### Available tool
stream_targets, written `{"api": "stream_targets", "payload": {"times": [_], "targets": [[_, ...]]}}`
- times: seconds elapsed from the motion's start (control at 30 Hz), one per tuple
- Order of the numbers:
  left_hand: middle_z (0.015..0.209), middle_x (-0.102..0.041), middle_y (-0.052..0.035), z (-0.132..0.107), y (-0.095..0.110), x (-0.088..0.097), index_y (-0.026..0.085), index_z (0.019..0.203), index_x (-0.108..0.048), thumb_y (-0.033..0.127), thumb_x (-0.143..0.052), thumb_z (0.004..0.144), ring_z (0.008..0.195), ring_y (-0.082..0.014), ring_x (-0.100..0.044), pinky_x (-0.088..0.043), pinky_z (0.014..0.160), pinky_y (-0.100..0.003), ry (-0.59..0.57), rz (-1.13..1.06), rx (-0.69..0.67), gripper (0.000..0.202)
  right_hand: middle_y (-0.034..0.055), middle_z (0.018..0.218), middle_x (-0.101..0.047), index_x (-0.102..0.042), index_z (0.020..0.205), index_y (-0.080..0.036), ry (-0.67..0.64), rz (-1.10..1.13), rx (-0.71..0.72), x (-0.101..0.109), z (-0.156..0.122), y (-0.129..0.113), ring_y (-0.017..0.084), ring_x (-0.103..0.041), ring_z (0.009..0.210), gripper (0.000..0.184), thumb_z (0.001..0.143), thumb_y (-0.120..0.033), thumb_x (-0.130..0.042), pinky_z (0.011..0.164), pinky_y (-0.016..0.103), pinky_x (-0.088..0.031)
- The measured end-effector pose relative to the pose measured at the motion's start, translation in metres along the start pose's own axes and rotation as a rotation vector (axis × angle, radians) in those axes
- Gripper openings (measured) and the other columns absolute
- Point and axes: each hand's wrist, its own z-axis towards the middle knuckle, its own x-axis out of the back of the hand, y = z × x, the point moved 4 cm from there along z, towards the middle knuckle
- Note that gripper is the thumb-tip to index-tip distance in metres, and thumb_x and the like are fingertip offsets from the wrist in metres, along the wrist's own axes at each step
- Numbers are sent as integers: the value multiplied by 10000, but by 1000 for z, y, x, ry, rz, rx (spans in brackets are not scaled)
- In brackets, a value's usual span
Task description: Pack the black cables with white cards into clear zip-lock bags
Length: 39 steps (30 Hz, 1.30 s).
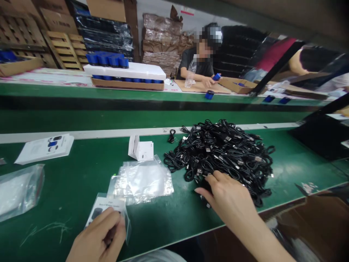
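My left hand (99, 236) is at the near edge of the green table (76, 182), its fingers pinched on a clear plastic bag (109, 211) that has a printed card inside. My right hand (227, 198) reaches into the near side of a big pile of coiled black cables (226, 153). Its fingers curl onto a cable coil at the pile's edge; the fingertips are partly hidden by the cables. A stack of clear bags (143, 182) lies between the two hands.
Small white cards (141, 149) stand behind the bags and a stack of printed leaflets (45, 147) lies far left. More clear bags (19, 191) are at the left edge. Across the belt a seated person (203, 60) handles blue items beside a tray of blue cylinders (124, 74).
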Motion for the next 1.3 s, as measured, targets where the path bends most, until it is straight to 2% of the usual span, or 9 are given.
{"api": "stream_targets", "payload": {"times": [0.23, 0.37, 0.47, 0.67, 0.77, 0.93, 1.07, 1.17, 1.3], "targets": [[515, -454, 82, 10, 15, 12, 230, 576, -394, 270, -410, 891, 402, -67, -484, -387, 423, -166, 18, 41, -6, 319, 49, 772, -637, -662, 748, -173, -30, 155, 25, -10, 0, -9, 235, -654, 673, 64, 792, -127, -666, 525, 318, -491], [561, -485, 80, 9, 18, 15, 227, 601, -414, 249, -420, 884, 428, -64, -494, -397, 448, -165, 31, 22, 60, 283, -9, 693, -605, -607, 903, -207, -70, 884, -52, -7, -5, -14, 148, -593, 562, 77, 841, -181, -568, 536, 269, -497], [601, -499, 74, 7, 16, 11, 227, 627, -436, 242, -428, 884, 480, -73, -514, -405, 490, -178, 3, 7, 116, 257, -29, 691, -591, -559, 1016, -222, -138, 1447, -165, -16, -10, -40, 134, -615, 607, 165, 854, -255, -562, 557, 235, -532], [598, -480, 63, 6, 15, 9, 225, 623, -432, 229, -419, 877, 497, -92, -508, -397, 499, -202, 33, 10, 140, 254, -50, 669, -591, -589, 924, -203, -251, 1905, -260, -25, -7, -97, 108, -657, 609, 239, 777, -355, -703, 610, 214, -558], [601, -480, 59, 6, 15, 9, 224, 629, -440, 237, -409, 884, 500, -97, -509, -394, 500, -209, 40, 10, 141, 257, -40, 692, -606, -567, 883, -208, -237, 1899, -267, -29, -4, -95, 135, -681, 637, 251, 759, -374, -707, 619, 241, -563], [599, -471, 61, 4, 13, 6, 225, 621, -433, 244, -412, 882, 494, -97, -491, -385, 500, -209, 50, -3, 159, 262, -5, 677, -624, -607, 985, -210, -32, 1338, -273, -32, -5, -54, 186, -671, 672, 211, 810, -326, -627, 650, 310, -545], [603, -462, 62, 5, 15, 7, 225, 625, -420, 255, -404, 896, 505, -97, -489, -383, 518, -211, 40, -6, 174, 273, -17, 725, -643, -592, 951, -223, 3, 1673, -382, -25, -10, -44, 151, -686, 663, 214, 798, -342, -683, 643, 255, -568], [596, -472, 61, 6, 17, 10, 223, 623, -430, 266, -406, 904, 500, -97, -495, -387, 512, -208, 25, -6, 176, 285, -33, 714, -663, -585, 885, -225, -113, 1988, -367, -22, -13, -69, 131, -703, 645, 213, 776, -331, -735, 608, 209, -568], [581, -491, 58, 5, 18, 15, 222, 637, -455, 247, -408, 899, 486, -97, -502, -389, 483, -195, 29, -30, 154, 268, -30, 674, -667, -583, 830, -212, -156, 2019, -242, -27, -18, -107, 143, -700, 621, 206, 760, -323, -742, 593, 229, -570]]}}
